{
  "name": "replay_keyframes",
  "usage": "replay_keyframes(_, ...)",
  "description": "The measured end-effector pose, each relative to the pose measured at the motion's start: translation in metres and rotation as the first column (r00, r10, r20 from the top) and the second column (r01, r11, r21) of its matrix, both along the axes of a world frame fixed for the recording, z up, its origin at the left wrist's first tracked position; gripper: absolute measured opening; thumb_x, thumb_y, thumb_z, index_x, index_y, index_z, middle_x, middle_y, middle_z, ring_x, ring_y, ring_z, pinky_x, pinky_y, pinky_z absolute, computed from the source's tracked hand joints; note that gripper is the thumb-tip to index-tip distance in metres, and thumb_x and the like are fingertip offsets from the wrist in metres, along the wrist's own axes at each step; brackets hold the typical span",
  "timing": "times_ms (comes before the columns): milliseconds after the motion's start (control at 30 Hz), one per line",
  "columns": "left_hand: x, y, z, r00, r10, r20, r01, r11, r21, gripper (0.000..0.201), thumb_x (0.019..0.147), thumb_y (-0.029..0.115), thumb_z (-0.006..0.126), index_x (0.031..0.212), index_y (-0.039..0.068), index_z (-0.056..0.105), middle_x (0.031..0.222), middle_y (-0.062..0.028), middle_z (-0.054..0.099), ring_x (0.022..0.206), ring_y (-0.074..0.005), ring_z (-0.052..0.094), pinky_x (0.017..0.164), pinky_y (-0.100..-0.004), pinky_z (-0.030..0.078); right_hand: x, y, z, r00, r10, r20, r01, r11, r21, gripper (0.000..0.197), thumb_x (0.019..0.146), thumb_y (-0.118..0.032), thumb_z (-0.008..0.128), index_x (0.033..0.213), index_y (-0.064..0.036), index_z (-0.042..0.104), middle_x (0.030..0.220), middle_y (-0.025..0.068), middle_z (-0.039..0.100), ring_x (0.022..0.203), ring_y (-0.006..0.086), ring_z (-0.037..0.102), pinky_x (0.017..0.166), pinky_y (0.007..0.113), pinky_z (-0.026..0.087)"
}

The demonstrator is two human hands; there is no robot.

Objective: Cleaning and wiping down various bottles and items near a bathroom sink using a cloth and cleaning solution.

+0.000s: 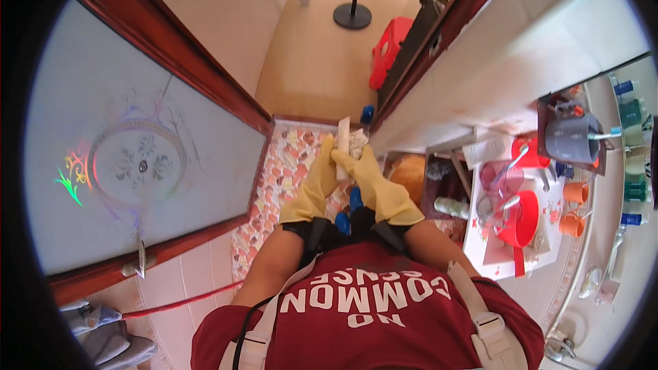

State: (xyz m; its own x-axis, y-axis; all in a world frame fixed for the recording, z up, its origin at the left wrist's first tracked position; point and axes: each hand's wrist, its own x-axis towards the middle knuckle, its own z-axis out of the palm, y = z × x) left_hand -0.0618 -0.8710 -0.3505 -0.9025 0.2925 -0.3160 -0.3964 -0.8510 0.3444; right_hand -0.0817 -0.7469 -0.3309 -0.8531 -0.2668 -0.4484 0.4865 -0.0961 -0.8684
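Observation:
Both of my hands wear long yellow rubber gloves and meet low in front of me, over the patterned floor by the doorway. My left hand (323, 157) is closed along a flat white strip (343, 136) that stands up between the hands; what kind of thing it is I cannot make out. My right hand (356, 164) is closed against a crumpled whitish cloth (358, 140), with its fingertips reaching over the strip. The gloves hide part of both things. Below the hands show blue slippers (356, 198).
A frosted glass door (205, 164) with a dark red frame stands open at left. On the right, a white washbasin (497, 253) holds a red basin (519, 219), beside a grey cup (572, 138) on a shelf. Beyond the threshold are a red plastic thing (389, 48) and a round black stand base (352, 16).

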Motion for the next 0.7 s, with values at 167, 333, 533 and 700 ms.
replay_keyframes(167, -0.031, -0.011, -0.018, 0.998, 0.061, -0.019, -0.057, 0.981, 0.186, 0.062, 0.109, 0.051, 0.042, 0.151, 0.005, 0.047, 0.140, -0.0131, 0.061, 0.120, -0.0276, 0.064, 0.110, -0.0432, 0.048, -0.037, -0.010, 0.018, 0.936, 0.286, -0.205, -0.182, 0.892, 0.414, 0.091, 0.081, -0.038, 0.082, 0.149, 0.0062, 0.041, 0.136, 0.0276, 0.057, 0.128, 0.0356, 0.059, 0.106, 0.043, 0.047)
replay_keyframes(333, -0.062, -0.040, -0.022, 0.967, 0.256, -0.008, -0.240, 0.914, 0.327, 0.058, 0.109, 0.048, 0.044, 0.153, 0.010, 0.045, 0.141, -0.0105, 0.061, 0.119, -0.0286, 0.065, 0.105, -0.0418, 0.052, -0.077, -0.034, 0.062, 0.794, 0.556, -0.246, -0.293, 0.705, 0.646, 0.090, 0.086, -0.044, 0.074, 0.152, 0.0049, 0.038, 0.143, 0.0319, 0.052, 0.132, 0.0416, 0.055, 0.108, 0.043, 0.045)
replay_keyframes(533, -0.114, -0.126, 0.013, 0.790, -0.069, -0.609, -0.573, 0.267, -0.775, 0.047, 0.101, 0.007, 0.062, 0.145, 0.002, 0.048, 0.129, -0.0123, 0.066, 0.114, -0.0280, 0.067, 0.097, -0.0377, 0.056, -0.150, -0.083, 0.074, 0.863, 0.421, -0.279, -0.209, 0.800, 0.562, 0.053, 0.098, -0.038, 0.063, 0.134, 0.0014, 0.059, 0.127, 0.0230, 0.068, 0.109, 0.0377, 0.069, 0.096, 0.041, 0.054)
replay_keyframes(700, -0.169, -0.188, 0.012, 0.933, 0.112, -0.341, -0.284, 0.813, -0.508, 0.050, 0.103, 0.021, 0.061, 0.145, 0.001, 0.043, 0.126, -0.0115, 0.061, 0.106, -0.0191, 0.064, 0.089, -0.0310, 0.056, -0.206, -0.110, 0.066, 0.995, 0.070, -0.067, -0.061, 0.990, 0.127, 0.036, 0.106, -0.027, 0.055, 0.125, 0.0024, 0.064, 0.114, 0.0180, 0.073, 0.097, 0.0255, 0.073, 0.088, 0.035, 0.058)
